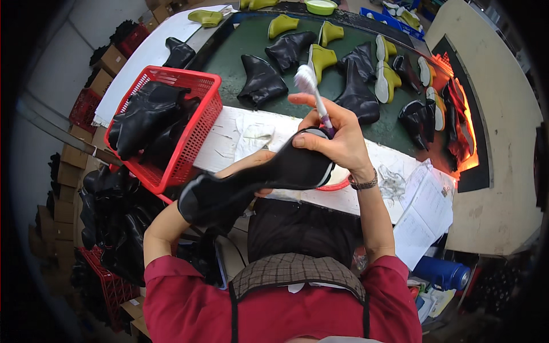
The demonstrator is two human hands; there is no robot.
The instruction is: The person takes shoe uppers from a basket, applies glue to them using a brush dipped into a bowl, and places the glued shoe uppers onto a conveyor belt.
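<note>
Black, glossy material makes up the boot held between both hands, in front of the person's chest and above the near edge of the white tabletop. It lies aslant, one end low toward the left forearm, the other raised beneath the right hand.

The left arm bends sharply at the elbow; its forearm slants up and inward, passing behind the boot. The left hand holds the boot from its far side, fingers showing above and below its narrow middle; the rest of that grip is hidden.

The right forearm rises steeply from a rolled red sleeve, a dark band around the wrist. That hand turns inward, its thumb laid on the boot's upper end and its index finger lifted. Its grip closes around a brush, whose handle leans up and leftward, white bristles pointing away from the boot.

Just behind the boot, a red-rimmed bowl is partly covered. A white cloth lies near the left hand; a red basket of black boots stands farther left.
</note>
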